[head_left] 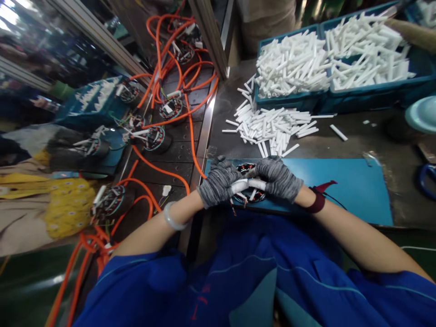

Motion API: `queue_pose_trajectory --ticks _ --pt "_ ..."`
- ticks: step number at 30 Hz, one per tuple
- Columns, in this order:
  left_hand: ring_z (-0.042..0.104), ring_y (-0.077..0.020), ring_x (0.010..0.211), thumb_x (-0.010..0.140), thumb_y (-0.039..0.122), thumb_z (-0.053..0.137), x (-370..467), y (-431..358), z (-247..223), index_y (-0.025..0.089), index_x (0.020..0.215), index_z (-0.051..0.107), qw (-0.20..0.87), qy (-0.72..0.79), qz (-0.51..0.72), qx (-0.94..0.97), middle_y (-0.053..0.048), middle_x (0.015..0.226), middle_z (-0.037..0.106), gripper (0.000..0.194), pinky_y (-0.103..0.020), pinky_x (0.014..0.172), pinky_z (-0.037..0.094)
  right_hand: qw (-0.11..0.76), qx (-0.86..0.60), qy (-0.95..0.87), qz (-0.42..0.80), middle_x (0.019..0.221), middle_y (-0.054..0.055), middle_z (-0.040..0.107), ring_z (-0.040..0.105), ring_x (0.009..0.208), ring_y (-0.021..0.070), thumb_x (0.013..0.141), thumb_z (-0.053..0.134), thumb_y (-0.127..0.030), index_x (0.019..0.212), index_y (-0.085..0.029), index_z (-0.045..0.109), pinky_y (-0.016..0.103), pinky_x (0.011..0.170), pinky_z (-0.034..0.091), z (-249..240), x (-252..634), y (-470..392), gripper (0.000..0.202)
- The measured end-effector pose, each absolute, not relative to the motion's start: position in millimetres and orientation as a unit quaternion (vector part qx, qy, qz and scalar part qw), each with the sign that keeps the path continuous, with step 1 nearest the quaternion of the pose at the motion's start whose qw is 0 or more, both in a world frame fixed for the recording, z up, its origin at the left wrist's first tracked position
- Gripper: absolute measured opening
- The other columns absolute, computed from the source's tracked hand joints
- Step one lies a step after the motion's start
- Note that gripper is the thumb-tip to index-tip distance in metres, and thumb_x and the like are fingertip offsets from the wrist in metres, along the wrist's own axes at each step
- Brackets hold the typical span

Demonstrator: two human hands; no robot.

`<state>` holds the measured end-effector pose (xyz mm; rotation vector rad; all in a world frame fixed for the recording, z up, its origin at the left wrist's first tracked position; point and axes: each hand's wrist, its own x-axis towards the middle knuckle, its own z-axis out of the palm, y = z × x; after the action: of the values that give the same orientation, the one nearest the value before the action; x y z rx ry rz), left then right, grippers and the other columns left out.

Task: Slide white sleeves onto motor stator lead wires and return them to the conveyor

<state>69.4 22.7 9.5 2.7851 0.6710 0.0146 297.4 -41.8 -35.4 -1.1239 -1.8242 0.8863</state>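
A round motor stator (248, 168) with dark, red and white windings lies on a blue mat at the bench's front edge. My left hand (220, 181), in a grey knit glove, closes over its left side. My right hand (281, 179), gloved alike, closes over its right side. Both thumbs are white-covered and meet tip to tip above the stator; what is pinched beneath them is hidden. Thin wire ends (233, 209) hang below my left thumb. A short white sleeve (252, 194) shows on the stator under my right thumb.
Loose white sleeves (272, 127) are heaped behind the blue mat (354, 186). Beyond stand a blue bin (289, 101) and another bin (378, 88), both full of sleeves. Leftward, several stators with orange cables (190, 131) sit on a conveyor (180, 154). Blue-handled scissors (422, 179) lie far right.
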Motion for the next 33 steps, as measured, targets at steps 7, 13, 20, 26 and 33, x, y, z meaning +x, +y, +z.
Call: queue_pose_trajectory --ticks 7,13,20,26,33 --pt "0.062 -0.0262 0.080 0.101 0.053 0.043 101.3 8.7 34.5 0.015 0.083 0.075 0.098 0.245 -0.136 0.955 -0.011 0.078 0.070 0.053 -0.046 0.085 0.046 0.433 -0.436 -0.682 0.395 0.093 0.005 0.076 0.070 0.086 0.0197 0.093 0.068 -0.049 0.102 -0.023 0.078 0.036 0.083 0.056 -32.7 332.6 -52.9 0.029" --pt "0.065 -0.0303 0.089 0.103 0.049 0.040 117.6 12.0 22.9 0.011 0.092 0.074 0.053 0.252 -0.103 0.961 -0.016 0.089 0.073 0.052 -0.046 0.087 0.048 0.445 -0.458 -0.656 0.402 0.093 0.005 0.078 0.071 0.084 0.0195 0.090 0.069 -0.052 0.102 -0.022 0.077 0.035 0.081 0.057 -35.5 327.9 -60.6 0.033" --pt "0.063 -0.0339 0.104 0.095 0.043 0.057 98.9 10.4 28.4 0.019 0.103 0.077 0.015 0.335 0.008 0.942 -0.011 0.097 0.075 0.032 -0.051 0.095 0.044 0.401 -0.471 -0.745 0.249 0.099 0.007 0.075 0.068 0.090 0.0210 0.100 0.056 -0.043 0.112 -0.025 0.077 0.038 0.086 0.054 -33.7 315.8 -59.6 0.029" --pt "0.062 -0.0207 0.078 0.101 0.061 0.045 123.8 30.3 14.1 0.017 0.084 0.074 0.133 0.177 -0.010 0.975 -0.006 0.079 0.070 0.055 -0.036 0.082 0.046 0.444 -0.498 -0.668 0.330 0.093 0.005 0.077 0.070 0.084 0.0194 0.092 0.066 -0.050 0.103 -0.021 0.073 0.035 0.080 0.057 -38.0 323.7 -58.1 0.031" --pt "0.068 -0.0286 0.098 0.078 0.079 0.065 87.4 37.6 9.0 0.016 0.138 0.060 0.200 0.149 0.056 0.967 -0.013 0.108 0.074 0.087 -0.039 0.090 0.050 0.414 -0.540 -0.657 0.324 0.099 0.005 0.078 0.072 0.089 0.0225 0.089 0.070 -0.051 0.111 -0.023 0.073 0.038 0.082 0.058 -30.2 331.9 -75.6 0.036"
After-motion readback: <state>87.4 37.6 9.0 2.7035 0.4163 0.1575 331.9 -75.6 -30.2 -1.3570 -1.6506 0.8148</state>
